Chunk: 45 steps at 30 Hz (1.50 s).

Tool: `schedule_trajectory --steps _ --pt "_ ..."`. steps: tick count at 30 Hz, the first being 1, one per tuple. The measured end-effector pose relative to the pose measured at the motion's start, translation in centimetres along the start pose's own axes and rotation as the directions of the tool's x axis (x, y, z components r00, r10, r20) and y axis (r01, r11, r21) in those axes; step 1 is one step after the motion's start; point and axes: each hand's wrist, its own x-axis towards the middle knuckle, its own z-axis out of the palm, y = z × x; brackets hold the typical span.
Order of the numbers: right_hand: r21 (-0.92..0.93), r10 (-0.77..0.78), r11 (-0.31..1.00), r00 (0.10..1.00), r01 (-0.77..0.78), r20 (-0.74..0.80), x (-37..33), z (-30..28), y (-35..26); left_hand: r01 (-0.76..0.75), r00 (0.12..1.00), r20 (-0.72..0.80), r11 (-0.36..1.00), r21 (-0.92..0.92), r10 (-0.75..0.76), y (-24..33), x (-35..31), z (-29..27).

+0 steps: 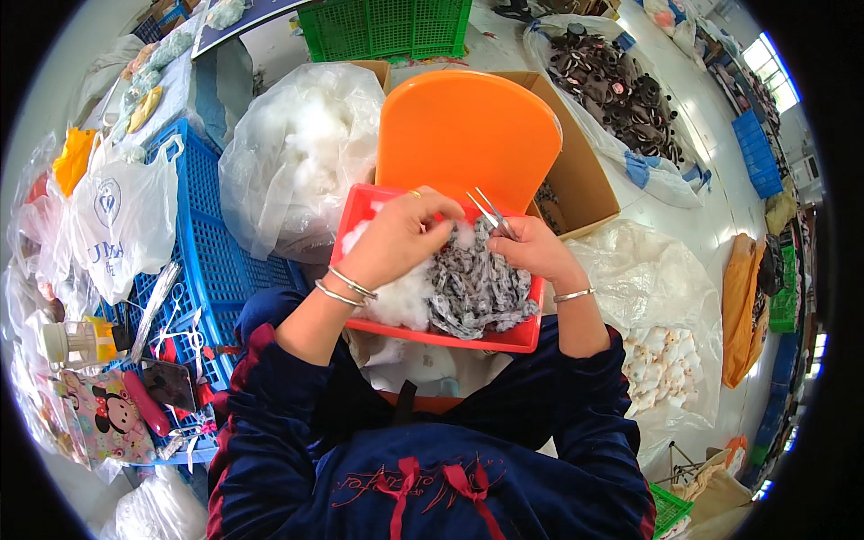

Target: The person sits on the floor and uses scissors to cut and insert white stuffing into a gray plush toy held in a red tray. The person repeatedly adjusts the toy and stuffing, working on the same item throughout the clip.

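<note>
A red plastic tray (515, 340) lies across my lap. Loose white stuffing (400, 301) fills its left side, and a heap of small grey fuzzy fabric pieces (477, 292) fills its right. Over the tray's far left part, my left hand (405, 236) is closed with thumb and fingertips together; what they pinch, if anything, I cannot make out. My right hand (542, 250) grips metal tweezers (493, 214) above the grey heap, their tips apart and pointing up and to the left. A tuft of white stuffing shows between the two hands.
Beyond the tray rises an orange chair back (468, 126), with a cardboard box (585, 189) behind it. A clear bag of stuffing (306, 153) stands far left. Blue crates (211, 216) holding scissors and a phone are at left. A bag of small white pieces (661, 360) lies right.
</note>
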Motion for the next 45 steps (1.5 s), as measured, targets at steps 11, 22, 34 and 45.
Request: schedule_trajectory --steps 11,22,34,45 --pt "0.327 -0.029 0.945 0.994 -0.006 0.103 -0.1 0.6 -0.3 -0.161 0.987 0.008 0.965 0.206 0.163 -0.8 0.1 2.6" --pt "0.32 -0.207 0.913 0.963 0.253 -0.17 0.4 2.6 -1.0 0.248 0.969 0.078 0.892 -0.377 -0.236 -0.9 0.5 2.4" --pt "0.448 -0.185 0.839 0.936 0.308 -0.298 0.6 1.2 -0.8 -0.35 0.886 0.454 0.776 0.525 0.093 -4.3 -1.0 1.6" --pt "0.345 -0.273 0.883 0.946 0.319 -0.176 -0.1 2.4 -1.5 0.343 0.936 0.19 0.888 -0.307 -0.296 -0.5 0.7 1.8"
